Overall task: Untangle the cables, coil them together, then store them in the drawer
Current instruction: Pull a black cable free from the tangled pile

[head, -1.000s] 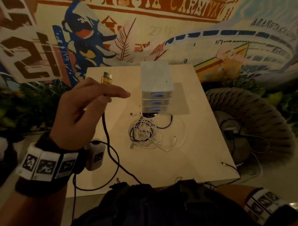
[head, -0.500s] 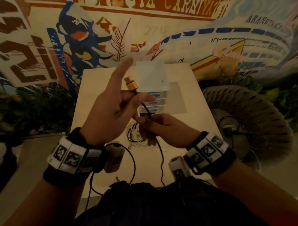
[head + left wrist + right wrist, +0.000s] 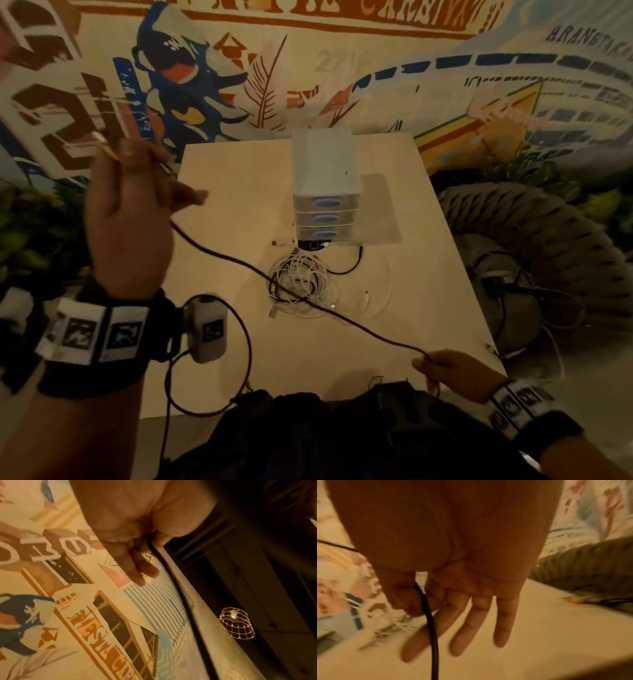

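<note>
I have the black cable (image 3: 294,294) stretched between my two hands so that its length runs straight and free above the pile, which lets me see that it is clear before I coil it. My left hand (image 3: 133,219) is raised high to the left of the table (image 3: 239,192), back towards me, fingers loosely spread; the gold plug (image 3: 104,144) sticks out above them, and the cable runs out from under the palm, so I judge the hold is a light pinch near the plug, though blur hides the exact grip. My right hand (image 3: 448,370) sits low at the table's near right edge, thumb and forefinger pinching the cable while the other three fingers (image 3: 471,622) hang straight. The tangled white cables (image 3: 301,281) lie on the table just in front of the small drawer unit (image 3: 325,205), whose three drawers all look closed
</note>
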{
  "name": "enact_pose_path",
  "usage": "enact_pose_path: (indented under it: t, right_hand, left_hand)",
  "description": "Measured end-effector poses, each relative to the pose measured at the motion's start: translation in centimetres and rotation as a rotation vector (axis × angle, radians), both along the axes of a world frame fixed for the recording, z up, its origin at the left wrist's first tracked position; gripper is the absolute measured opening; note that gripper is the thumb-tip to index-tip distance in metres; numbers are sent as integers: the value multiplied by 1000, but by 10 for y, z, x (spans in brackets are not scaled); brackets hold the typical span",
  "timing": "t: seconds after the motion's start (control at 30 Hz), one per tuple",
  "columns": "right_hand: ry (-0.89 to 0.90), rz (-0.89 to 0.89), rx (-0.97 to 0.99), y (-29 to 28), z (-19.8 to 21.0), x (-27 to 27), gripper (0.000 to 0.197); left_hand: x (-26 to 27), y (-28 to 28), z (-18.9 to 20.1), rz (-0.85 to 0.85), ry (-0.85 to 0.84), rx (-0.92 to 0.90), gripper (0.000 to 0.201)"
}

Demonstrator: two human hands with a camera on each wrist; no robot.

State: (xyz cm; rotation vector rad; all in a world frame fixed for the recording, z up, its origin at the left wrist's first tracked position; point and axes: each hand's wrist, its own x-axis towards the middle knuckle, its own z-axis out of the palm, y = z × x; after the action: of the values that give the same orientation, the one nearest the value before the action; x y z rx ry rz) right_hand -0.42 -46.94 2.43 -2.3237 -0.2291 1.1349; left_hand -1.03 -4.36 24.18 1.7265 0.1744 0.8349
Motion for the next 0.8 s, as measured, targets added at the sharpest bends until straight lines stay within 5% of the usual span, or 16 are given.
enact_pose_path:
  t: [0.17,0.27,0.43,0.57,0.67,0.8]
  right_hand:
    - [131,-305,-16,-71,-3,-15,63]
    - [66,-322,126,-53,36,-2,56]
    - [-75,5,327,23,108,31,50]
    - [-161,169,564,66,154,45,40]
    - [-151,170,666,60,152,52,41]
    - [-6,108,659,20,102,49,42]
  left_hand:
    - [-3,18,4,-89,233,-253,33]
    - [-1,-31,5,-49,180,55,27]
    - [5,-117,-12,-447,349,568,28]
    - [2,-166,-31,-681,488,771,29]
    - [-1,-162,-34,-581,526,817,32]
    - [-2,-131,-26,-345,504,909,29]
